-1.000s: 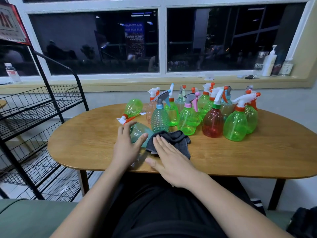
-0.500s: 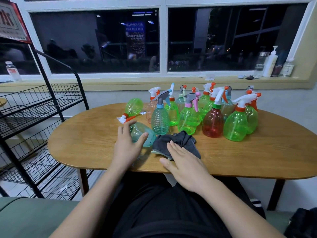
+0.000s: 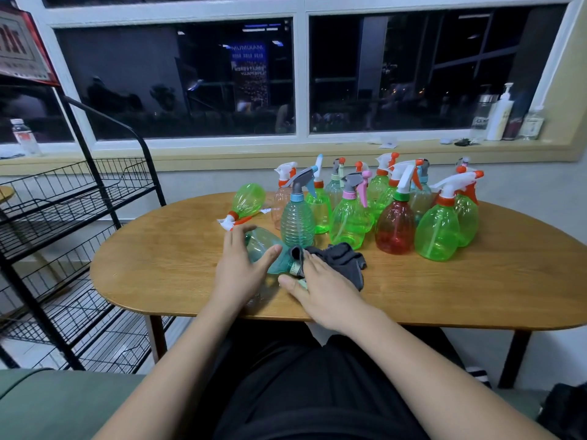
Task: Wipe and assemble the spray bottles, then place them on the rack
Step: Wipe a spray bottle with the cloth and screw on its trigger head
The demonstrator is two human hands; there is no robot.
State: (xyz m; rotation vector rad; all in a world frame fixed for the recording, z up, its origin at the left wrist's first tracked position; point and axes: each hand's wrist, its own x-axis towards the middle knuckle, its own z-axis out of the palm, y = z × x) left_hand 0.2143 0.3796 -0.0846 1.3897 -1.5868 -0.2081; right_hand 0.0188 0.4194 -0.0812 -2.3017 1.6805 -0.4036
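Head view, the only 1 here:

- Teal bottle (image 3: 265, 249) lies on its side on the desk (image 3: 476, 290), near the front edge and just in front of the upright bottles (image 3: 438, 233). No spray head visible on it. Its neck end is hidden under the hands and cloth, so I can't confirm.
- Left hand (image 3: 241, 271) grasps the teal bottle, thumb on 1 side and fingers spread over the top, pinning it to the desk.
- Right hand (image 3: 324, 290) is released and flat, with straight fingers pressing the grey cloth (image 3: 346, 260). The cloth's left edge touches the bottle.
- A green bottle (image 3: 247, 200) also lies on its side behind the left hand, with an orange-white head fitted.
- The wire rack (image 3: 57, 214) stands left of the desk. No bottles visible on its shelves.

Step, my read: wiping bottle 1. Assembly and racking not started.

Next move needs:
- Gather the cloth into the right hand and drag it along the bottle's body.
- Roll the bottle with the left hand to reach the underside.
- Keep grip pressure light, since the thin plastic looks like it will dent and skid on the smooth wood.
- Then find a head for it. No loose one visible.
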